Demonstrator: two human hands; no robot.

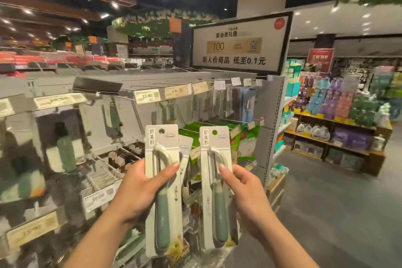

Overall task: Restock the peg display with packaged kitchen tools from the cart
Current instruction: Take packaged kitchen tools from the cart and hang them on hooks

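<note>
Matt card pkgs (162,191), glossy plastic blisters.

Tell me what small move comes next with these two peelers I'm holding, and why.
Probably raise the left hand and slip the left pack's hole onto a hook of the peg display. Both packs stand upright with holes on top, the right pack in the right hand, and similar green-handled tools already hang just above.

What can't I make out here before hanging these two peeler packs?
All head view.
- Cart: not seen; hidden behind left pack and right pack, or below the frame.
- Third pack: mostly covered by left pack; contents unclear.
- Price tags: blurred, mostly unreadable.
- Pegs: motion-blurred; free ones can't be told.
</note>
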